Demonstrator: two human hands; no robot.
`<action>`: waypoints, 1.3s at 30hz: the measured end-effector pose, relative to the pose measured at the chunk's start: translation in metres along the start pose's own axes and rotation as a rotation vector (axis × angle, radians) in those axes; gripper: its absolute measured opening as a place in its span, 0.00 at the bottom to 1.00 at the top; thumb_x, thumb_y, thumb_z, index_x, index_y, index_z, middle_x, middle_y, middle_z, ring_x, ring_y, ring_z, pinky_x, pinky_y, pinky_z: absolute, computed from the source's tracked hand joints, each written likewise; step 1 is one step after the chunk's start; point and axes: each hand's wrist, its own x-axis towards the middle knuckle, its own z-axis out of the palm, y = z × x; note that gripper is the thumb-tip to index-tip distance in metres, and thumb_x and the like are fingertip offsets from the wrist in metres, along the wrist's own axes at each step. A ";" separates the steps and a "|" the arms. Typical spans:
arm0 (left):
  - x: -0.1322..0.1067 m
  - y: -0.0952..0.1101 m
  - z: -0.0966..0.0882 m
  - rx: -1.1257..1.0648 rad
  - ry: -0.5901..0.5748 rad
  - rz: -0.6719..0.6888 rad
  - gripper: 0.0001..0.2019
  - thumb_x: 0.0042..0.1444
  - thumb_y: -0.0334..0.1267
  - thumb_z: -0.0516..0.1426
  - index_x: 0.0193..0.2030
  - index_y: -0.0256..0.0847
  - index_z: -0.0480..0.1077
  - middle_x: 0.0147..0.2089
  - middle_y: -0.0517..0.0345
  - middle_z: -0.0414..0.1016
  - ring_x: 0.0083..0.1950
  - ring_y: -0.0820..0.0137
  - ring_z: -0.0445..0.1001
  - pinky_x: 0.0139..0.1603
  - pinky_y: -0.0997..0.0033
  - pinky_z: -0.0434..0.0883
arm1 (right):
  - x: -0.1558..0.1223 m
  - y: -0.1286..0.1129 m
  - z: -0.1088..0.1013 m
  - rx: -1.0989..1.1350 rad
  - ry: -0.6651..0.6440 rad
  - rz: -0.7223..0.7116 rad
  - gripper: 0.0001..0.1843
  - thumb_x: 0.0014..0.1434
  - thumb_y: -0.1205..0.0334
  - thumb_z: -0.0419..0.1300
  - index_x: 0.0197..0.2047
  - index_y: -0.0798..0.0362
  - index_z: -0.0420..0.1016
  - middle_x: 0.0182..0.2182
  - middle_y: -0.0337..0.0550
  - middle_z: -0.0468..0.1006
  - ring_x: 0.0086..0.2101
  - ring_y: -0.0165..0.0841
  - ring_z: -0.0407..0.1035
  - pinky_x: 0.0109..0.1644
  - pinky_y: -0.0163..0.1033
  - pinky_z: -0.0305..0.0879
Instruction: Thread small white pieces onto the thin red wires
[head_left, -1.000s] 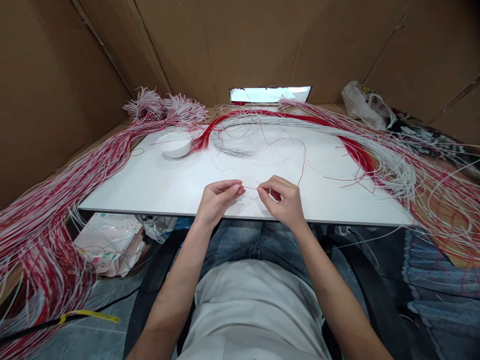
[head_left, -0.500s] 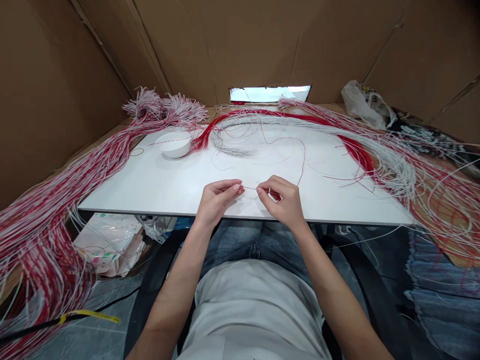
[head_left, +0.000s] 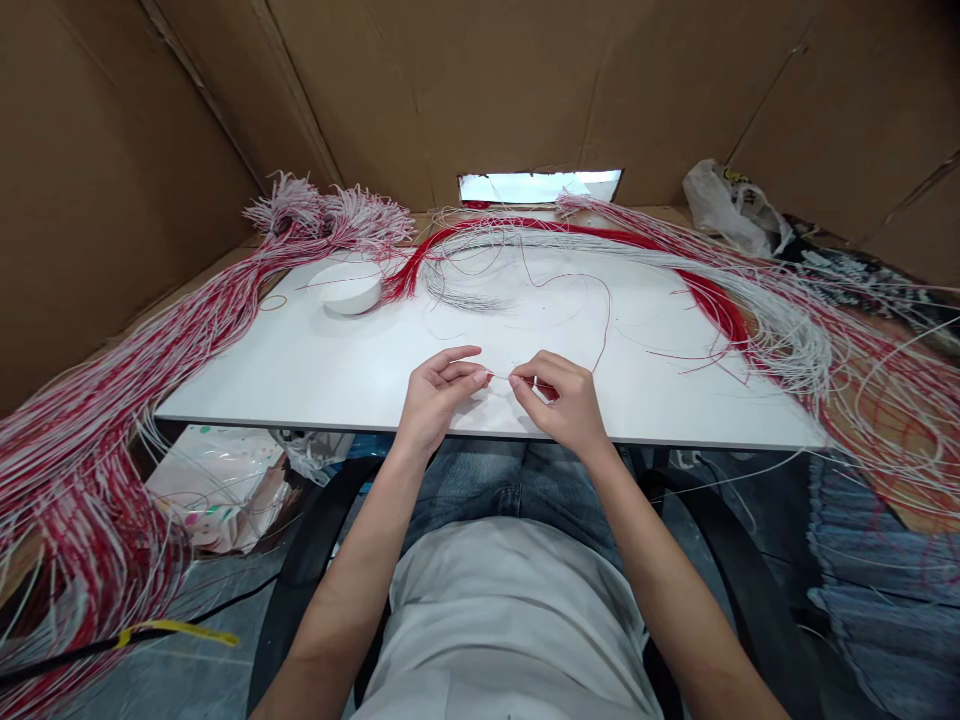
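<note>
My left hand (head_left: 437, 393) and my right hand (head_left: 564, 398) meet over the near edge of the white table (head_left: 322, 370), a few centimetres apart. Both pinch the ends of a thin red wire (head_left: 604, 330) that loops back from my right hand across the table. A short piece of the wire spans between my fingertips. My left index finger is lifted slightly while thumb and middle finger stay pinched.
Large bundles of red and white wires (head_left: 112, 400) drape off the table's left side, and another bundle (head_left: 757, 310) off the right. A white round dish (head_left: 348, 288) sits at the back left. Cardboard walls surround the table. A plastic bag (head_left: 731, 210) lies at the back right.
My hands have drawn slightly closer together and my left index finger has lifted. The wire between the fingertips is shorter.
</note>
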 end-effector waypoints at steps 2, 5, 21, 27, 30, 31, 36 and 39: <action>0.000 -0.001 0.000 0.037 -0.011 0.017 0.19 0.40 0.34 0.68 0.42 0.39 0.75 0.31 0.59 0.79 0.34 0.72 0.76 0.42 0.73 0.70 | 0.001 0.000 0.001 -0.004 -0.006 -0.003 0.06 0.58 0.66 0.56 0.31 0.53 0.73 0.24 0.37 0.68 0.23 0.26 0.59 0.28 0.34 0.55; 0.000 -0.003 0.001 0.096 -0.002 0.027 0.23 0.41 0.35 0.68 0.47 0.40 0.73 0.32 0.58 0.80 0.35 0.70 0.76 0.42 0.72 0.71 | 0.001 -0.001 0.000 -0.006 -0.002 -0.003 0.06 0.58 0.66 0.56 0.30 0.53 0.73 0.23 0.37 0.68 0.23 0.26 0.59 0.28 0.34 0.55; -0.002 -0.024 0.024 1.311 -0.080 0.495 0.15 0.60 0.37 0.52 0.53 0.43 0.72 0.58 0.45 0.65 0.59 0.56 0.61 0.60 0.51 0.61 | 0.001 0.004 -0.004 0.174 0.362 0.236 0.08 0.58 0.60 0.58 0.29 0.53 0.73 0.25 0.39 0.70 0.25 0.28 0.62 0.27 0.35 0.57; 0.000 -0.027 0.021 1.234 -0.042 0.559 0.11 0.59 0.35 0.54 0.43 0.41 0.77 0.54 0.45 0.69 0.52 0.59 0.67 0.55 0.55 0.65 | 0.001 0.004 -0.003 0.168 0.359 0.240 0.09 0.58 0.59 0.58 0.29 0.53 0.73 0.25 0.39 0.70 0.26 0.29 0.62 0.27 0.35 0.58; 0.001 -0.028 0.021 1.161 -0.010 0.546 0.08 0.57 0.34 0.56 0.36 0.39 0.78 0.48 0.46 0.72 0.46 0.61 0.70 0.50 0.58 0.68 | 0.001 0.004 -0.003 0.170 0.357 0.242 0.08 0.58 0.60 0.58 0.29 0.53 0.73 0.25 0.39 0.70 0.25 0.28 0.62 0.27 0.35 0.58; 0.001 -0.028 0.021 1.143 -0.004 0.539 0.08 0.56 0.33 0.56 0.35 0.39 0.78 0.46 0.47 0.72 0.44 0.61 0.70 0.49 0.59 0.68 | 0.001 0.004 -0.003 0.176 0.358 0.243 0.08 0.58 0.60 0.58 0.29 0.54 0.73 0.25 0.39 0.70 0.25 0.28 0.62 0.27 0.35 0.57; 0.001 -0.023 0.018 0.930 0.041 0.435 0.07 0.56 0.33 0.55 0.33 0.39 0.76 0.37 0.52 0.73 0.40 0.64 0.71 0.43 0.65 0.68 | 0.001 0.005 -0.003 0.200 0.338 0.255 0.07 0.58 0.62 0.58 0.29 0.54 0.73 0.25 0.39 0.70 0.25 0.28 0.62 0.27 0.35 0.57; 0.002 -0.017 0.010 0.565 0.086 0.253 0.06 0.53 0.38 0.59 0.32 0.39 0.75 0.31 0.55 0.76 0.34 0.67 0.73 0.37 0.70 0.68 | 0.001 0.004 -0.003 0.213 0.275 0.241 0.07 0.57 0.63 0.59 0.29 0.54 0.74 0.24 0.39 0.70 0.25 0.28 0.61 0.26 0.35 0.56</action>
